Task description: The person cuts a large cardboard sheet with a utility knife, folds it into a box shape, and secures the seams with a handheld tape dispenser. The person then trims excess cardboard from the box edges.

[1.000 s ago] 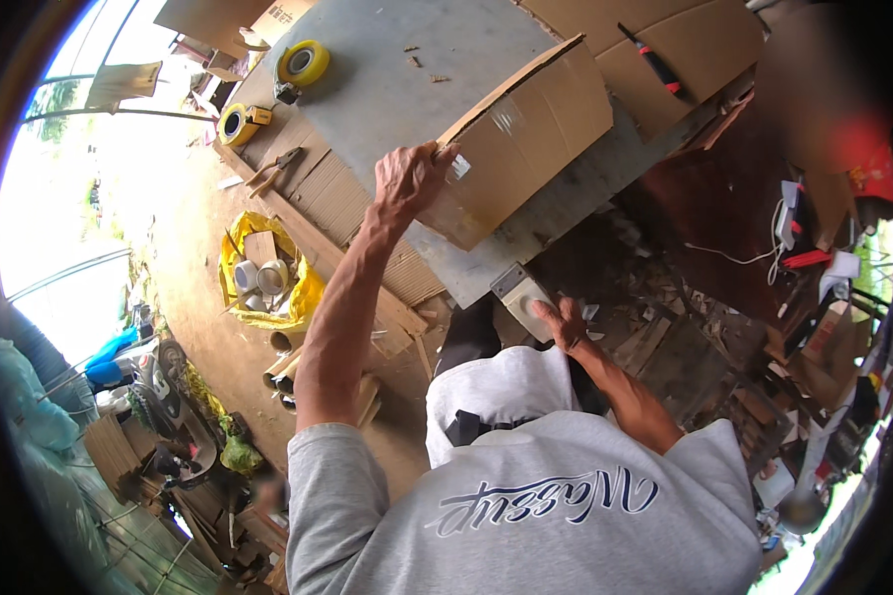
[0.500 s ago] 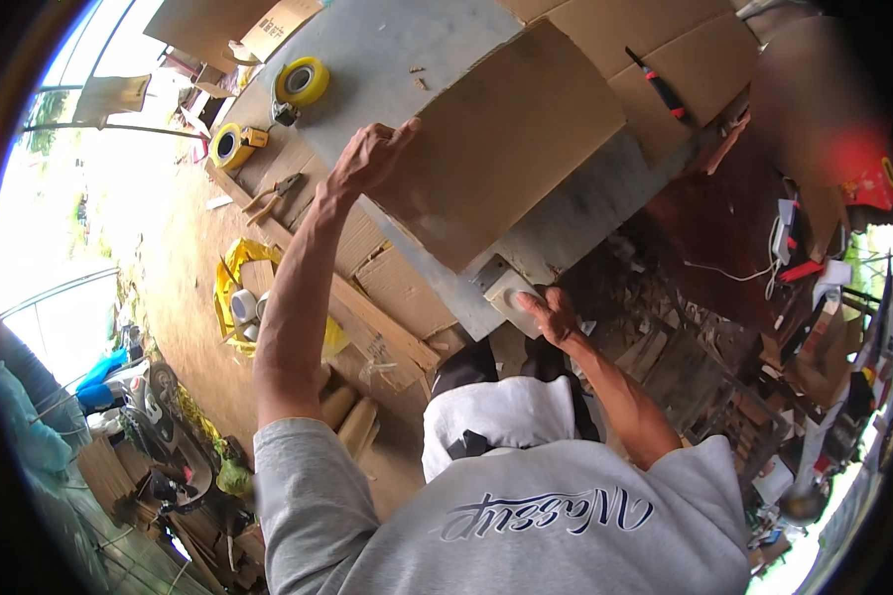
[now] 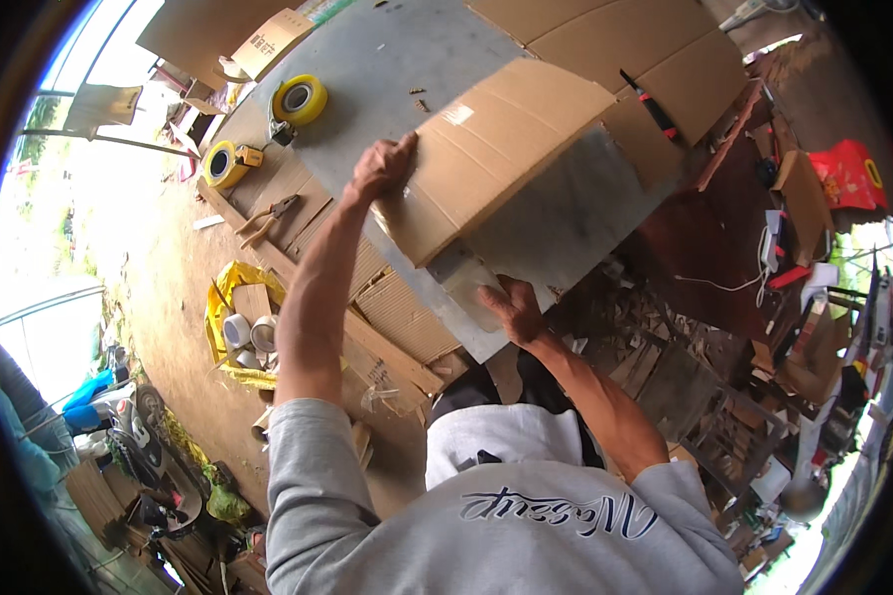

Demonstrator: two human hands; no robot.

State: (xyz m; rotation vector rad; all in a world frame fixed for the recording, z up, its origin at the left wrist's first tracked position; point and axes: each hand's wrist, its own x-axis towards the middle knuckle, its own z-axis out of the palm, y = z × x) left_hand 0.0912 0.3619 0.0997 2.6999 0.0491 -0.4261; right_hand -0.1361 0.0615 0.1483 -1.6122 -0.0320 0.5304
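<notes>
Left hand point(image 3: 382, 171) at the left edge of the cardboard point(image 3: 511, 139). Fingers bent and nearly closed, the edge gripped between them; thumb mostly hidden, so its exact place cannot be told. Arm extended well forward.

Right hand point(image 3: 516, 309) lower and nearer the body, at the near corner of the table point(image 3: 585, 188). Thumb lies on top of a flat, pale tool point(image 3: 471, 296); fingers curl in around its side, tips out of sight. Tool sits just beside the cardboard's near corner (whether the two touch cannot be told).

Cardboard: over the table, set slantwise, creased across its face, a patch of clear tape near its far left corner. Its near long edge appears raised, with shaded tabletop below.

Surroundings: a larger sheet point(image 3: 605, 45) at the table's far right side, a red-and-black knife point(image 3: 653, 107) resting on it. Yellow tape roll point(image 3: 300, 99) at the table's left; second roll point(image 3: 221, 166) near it, with pliers point(image 3: 268, 220) lying open closer to the body. Yellow bag point(image 3: 215, 322) on the floor at left, white rolls point(image 3: 236, 330) inside. Red bag point(image 3: 848, 177) far off at right.
</notes>
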